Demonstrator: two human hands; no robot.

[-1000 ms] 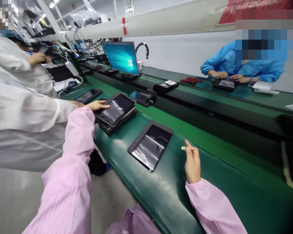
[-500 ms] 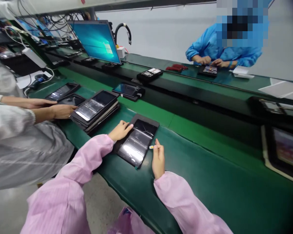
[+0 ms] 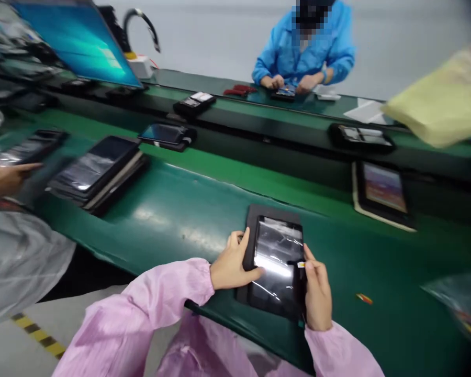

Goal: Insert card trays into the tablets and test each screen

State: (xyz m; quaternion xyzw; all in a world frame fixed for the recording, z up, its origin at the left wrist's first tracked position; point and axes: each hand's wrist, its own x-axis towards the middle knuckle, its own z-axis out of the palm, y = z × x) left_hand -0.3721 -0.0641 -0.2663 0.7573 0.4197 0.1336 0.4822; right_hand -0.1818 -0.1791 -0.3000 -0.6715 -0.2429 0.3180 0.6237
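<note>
A tablet [image 3: 278,262] with a shiny film over its screen lies on a dark grey backing [image 3: 272,210] at the front of the green bench. My left hand [image 3: 231,266] grips its left side, the thumb resting on the screen and the fingers along the backing's edge. Between thumb and fingertips, my right hand [image 3: 318,296] pinches a small white-and-yellow sticker [image 3: 301,265] over the tablet's right edge. The right fingers also sit against that edge.
Left stands a stack of tablets [image 3: 98,167], near a co-worker's hand [image 3: 8,178]. A lower green strip behind carries another tablet [image 3: 167,135] and a lit tablet [image 3: 384,188]. Right lie a small colourful scrap [image 3: 364,299] and a clear bag [image 3: 461,298]. Someone in blue [image 3: 304,47] works opposite.
The view has swung right. Both hands and the tablet have moved right, away from the stack. The sticker is now over the tablet's edge, and a yellow blurred shape has appeared at upper right.
</note>
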